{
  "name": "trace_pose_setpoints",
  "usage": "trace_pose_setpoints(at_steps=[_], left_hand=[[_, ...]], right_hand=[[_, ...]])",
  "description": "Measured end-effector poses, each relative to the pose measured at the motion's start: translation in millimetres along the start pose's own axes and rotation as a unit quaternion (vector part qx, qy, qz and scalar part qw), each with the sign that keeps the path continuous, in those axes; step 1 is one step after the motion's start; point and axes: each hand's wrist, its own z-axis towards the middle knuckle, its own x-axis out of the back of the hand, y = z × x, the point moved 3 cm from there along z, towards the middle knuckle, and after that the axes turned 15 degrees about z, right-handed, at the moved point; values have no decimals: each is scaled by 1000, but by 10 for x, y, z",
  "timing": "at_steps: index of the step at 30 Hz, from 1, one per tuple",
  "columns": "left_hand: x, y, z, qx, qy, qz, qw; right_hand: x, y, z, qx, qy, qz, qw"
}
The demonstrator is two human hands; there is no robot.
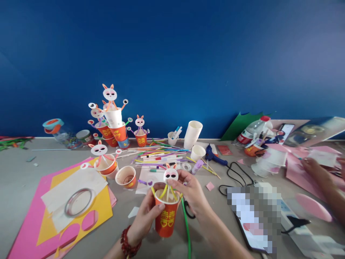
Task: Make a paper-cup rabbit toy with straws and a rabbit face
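Observation:
My left hand (pixel 142 215), with a dark red bead bracelet at the wrist, wraps round a red paper cup (pixel 167 226) with gold characters. At the cup's mouth, a white paper rabbit face (pixel 170 175) with orange ears tops a stick and yellow pipe cleaners. My right hand (pixel 192 190) pinches the right edge of this rabbit face between thumb and fingers. A purple-tipped arm with a round paper paw (pixel 150 183) sticks out at the cup's left. A green pipe cleaner (pixel 186 226) hangs beside the cup, and black scissors handles (pixel 190 210) show partly behind my right wrist.
Finished-looking rabbit cups (pixel 105 163) stand at left, near an unadorned cup (pixel 128 178). Markers and pipe cleaners (pixel 161 157) lie behind, with a blue glue gun (pixel 214 156). Tape roll (pixel 78 203) rests on coloured paper. At right are a phone (pixel 249 225) and another person's hand (pixel 314 167).

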Motion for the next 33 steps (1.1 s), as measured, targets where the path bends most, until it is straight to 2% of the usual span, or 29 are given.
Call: trace_pose_setpoints(at_steps=[5, 10, 14, 21, 28, 33], left_hand=[[13, -22, -1, -15, -11, 12, 1000], [5, -14, -12, -43, -25, 36, 998], [-9, 7, -8, -39, -32, 33, 998], [-24, 0, 4, -40, -37, 39, 998], [-17, -14, -22, -44, -47, 32, 997], [14, -40, 0, -42, -40, 32, 998]], right_hand=[[-17, -25, 64, -14, -63, 23, 998], [-21, -7, 83, -20, -53, 22, 998], [-12, -12, 63, -10, -40, 7, 999], [-30, -26, 65, -36, -79, 6, 996], [-26, -83, 54, -15, -53, -48, 997], [-2, -114, 47, -22, -94, -78, 992]])
